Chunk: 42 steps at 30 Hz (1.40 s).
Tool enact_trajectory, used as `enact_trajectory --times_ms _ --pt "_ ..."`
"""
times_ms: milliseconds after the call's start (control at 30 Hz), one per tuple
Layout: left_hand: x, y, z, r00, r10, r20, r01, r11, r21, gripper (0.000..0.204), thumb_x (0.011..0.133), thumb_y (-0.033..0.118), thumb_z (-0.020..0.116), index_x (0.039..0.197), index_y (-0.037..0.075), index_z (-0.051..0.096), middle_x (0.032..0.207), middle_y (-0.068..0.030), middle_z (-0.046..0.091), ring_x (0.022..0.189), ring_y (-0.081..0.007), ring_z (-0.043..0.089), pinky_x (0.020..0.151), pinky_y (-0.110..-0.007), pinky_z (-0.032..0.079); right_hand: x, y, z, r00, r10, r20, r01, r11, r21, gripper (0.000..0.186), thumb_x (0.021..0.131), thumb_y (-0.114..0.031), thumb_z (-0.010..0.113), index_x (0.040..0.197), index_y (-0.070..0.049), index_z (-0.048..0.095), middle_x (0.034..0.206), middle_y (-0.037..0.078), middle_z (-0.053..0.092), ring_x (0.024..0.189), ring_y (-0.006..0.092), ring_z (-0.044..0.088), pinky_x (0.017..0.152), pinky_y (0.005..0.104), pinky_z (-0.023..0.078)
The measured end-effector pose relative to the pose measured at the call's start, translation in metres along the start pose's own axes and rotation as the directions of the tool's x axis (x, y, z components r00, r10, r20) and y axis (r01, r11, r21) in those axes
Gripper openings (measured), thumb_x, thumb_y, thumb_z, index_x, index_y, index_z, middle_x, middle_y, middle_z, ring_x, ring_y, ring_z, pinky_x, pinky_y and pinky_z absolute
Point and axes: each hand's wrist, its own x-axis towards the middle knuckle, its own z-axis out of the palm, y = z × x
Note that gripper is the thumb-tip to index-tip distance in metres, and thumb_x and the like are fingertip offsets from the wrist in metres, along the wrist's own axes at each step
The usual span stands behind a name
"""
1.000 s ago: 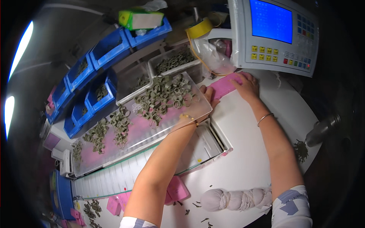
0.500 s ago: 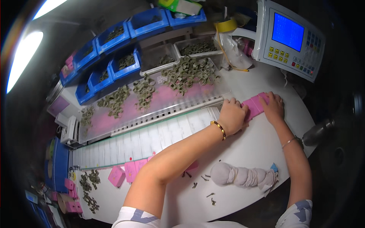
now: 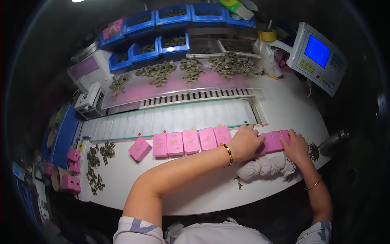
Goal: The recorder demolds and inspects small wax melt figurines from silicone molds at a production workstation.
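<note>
A short row of pink blocks (image 3: pixel 273 141) lies between my two hands at the right of the white table. My left hand (image 3: pixel 245 143) is closed on the row's left end, its fingers partly hiding the blocks. At the right end, my right hand (image 3: pixel 297 147) grips with its fingertips along the last block. To the left of my left hand, several more pink blocks (image 3: pixel 191 141) with handwritten marks stand side by side along the glass edge. One pink block (image 3: pixel 140 149) sits tilted apart from them. A rolled white cloth bundle (image 3: pixel 266 167) lies just nearer to me than the held row.
Beyond the blocks runs a white segmented strip (image 3: pixel 174 118). Small greenish curled pieces (image 3: pixel 160 74) lie on a clear sheet behind it, below blue bins (image 3: pixel 174 15). A control panel (image 3: pixel 317 59) stands far right, a dark bottle (image 3: pixel 334 140) at the right edge.
The view has shifted, showing more of the pink row at left. My hands have brought the held blocks nearer to me, close to the cloth bundle and in line with the other blocks.
</note>
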Motion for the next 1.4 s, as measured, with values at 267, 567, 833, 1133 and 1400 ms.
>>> enact_trajectory --times_ms 267,567,833,1133,1400 --pt "-0.048 0.01 -0.018 0.951 0.001 -0.309 -0.04 0.992 -0.119 0.085 0.072 0.044 0.083 0.142 0.012 0.046 0.123 -0.0167 0.056 0.109 -0.0329 0.056 0.09 -0.044 0.044 -0.017 -0.02 -0.023 0.994 -0.066 0.091 0.067 0.998 -0.003 0.052 0.093 -0.05 0.059 0.118 -0.004 0.056 0.104 0.025 0.067 0.096 0.044 0.066 0.084 0.0515 0.051" --pt "-0.129 0.032 -0.053 0.882 -0.162 -0.442 0.044 0.963 -0.265 0.091 0.074 0.037 0.084 0.15 0.014 0.04 0.129 -0.0171 0.053 0.109 -0.0345 0.055 0.091 -0.045 0.044 -0.041 -0.068 -0.034 0.953 -0.244 -0.178 0.257 0.965 0.056 0.057 0.089 -0.033 0.068 0.133 0.001 0.056 0.139 0.028 0.053 0.121 0.0428 0.057 0.102 0.0478 0.045" --pt "-0.2 0.032 -0.057 0.909 -0.292 -0.297 0.186 0.923 -0.338 0.084 0.077 0.037 0.081 0.149 0.014 0.043 0.128 -0.0152 0.053 0.109 -0.0327 0.055 0.092 -0.045 0.044 -0.082 -0.162 -0.052 0.836 -0.496 -0.235 0.539 0.663 0.52 0.049 0.085 -0.018 0.074 0.128 0.002 0.059 0.13 0.024 0.061 0.118 0.041 0.06 0.1 0.0454 0.046" --pt "-0.238 0.01 -0.061 0.938 -0.306 -0.161 0.287 0.949 -0.131 0.078 0.08 0.043 0.079 0.144 0.011 0.049 0.128 -0.0129 0.054 0.111 -0.0303 0.053 0.096 -0.045 0.041 -0.083 -0.183 -0.055 0.74 -0.63 -0.235 0.654 0.591 0.472 0.047 0.083 -0.016 0.077 0.124 0.0 0.06 0.127 0.023 0.062 0.114 0.0398 0.061 0.096 0.045 0.048" --pt "-0.203 -0.062 -0.067 0.912 -0.293 -0.287 0.202 0.93 -0.306 0.057 0.093 0.034 0.065 0.138 0.003 0.05 0.135 -0.0196 0.052 0.128 -0.0368 0.048 0.111 -0.05 0.034 -0.1 -0.186 -0.048 0.705 -0.663 -0.252 0.679 0.528 0.51 0.047 0.082 -0.019 0.078 0.123 -0.001 0.061 0.127 0.021 0.063 0.112 0.0378 0.063 0.094 0.0444 0.051"
